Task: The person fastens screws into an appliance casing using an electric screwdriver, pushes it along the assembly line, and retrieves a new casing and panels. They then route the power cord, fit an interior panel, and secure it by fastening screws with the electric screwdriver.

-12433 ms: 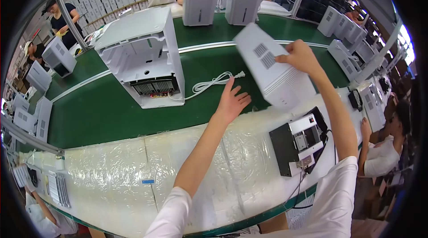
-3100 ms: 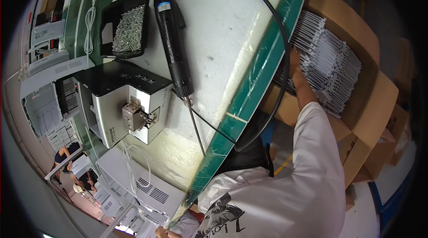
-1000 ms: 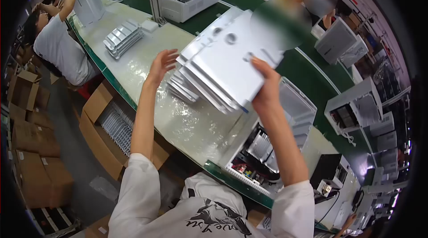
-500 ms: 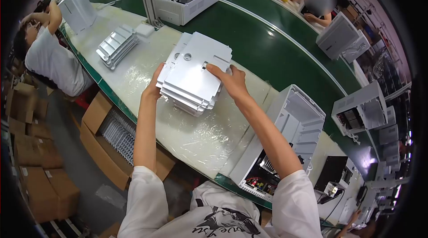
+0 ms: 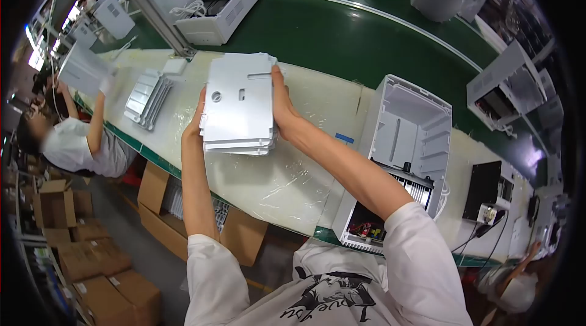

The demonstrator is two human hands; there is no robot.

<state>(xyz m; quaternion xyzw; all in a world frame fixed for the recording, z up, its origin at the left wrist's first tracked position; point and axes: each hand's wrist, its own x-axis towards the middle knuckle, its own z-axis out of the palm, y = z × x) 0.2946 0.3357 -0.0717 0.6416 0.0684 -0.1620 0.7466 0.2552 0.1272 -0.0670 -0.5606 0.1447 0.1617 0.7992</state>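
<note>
A stack of white plastic panels [image 5: 239, 112] is between my hands above the film-covered bench. The top panel has a round hole and slots. My left hand [image 5: 196, 115] is closed against the stack's left side, its fingers partly hidden. My right hand [image 5: 282, 101] presses the right side, with fingers along the edge near the far corner. Lower panels stick out slightly at the near end. Another stack of white panels [image 5: 148, 99] lies farther left on the bench.
An open white housing [image 5: 415, 119] with wiring and a black part sits to the right. A metal post [image 5: 146, 5] stands beyond the bench, near a white box [image 5: 229, 11]. Below is an open carton [image 5: 165, 225]. A co-worker [image 5: 79, 143] is at left.
My right hand has shifted from the top panel's face to the stack's right edge. The panels are lined up more evenly. The view has turned, and the co-worker's arms have come down to a white housing.
</note>
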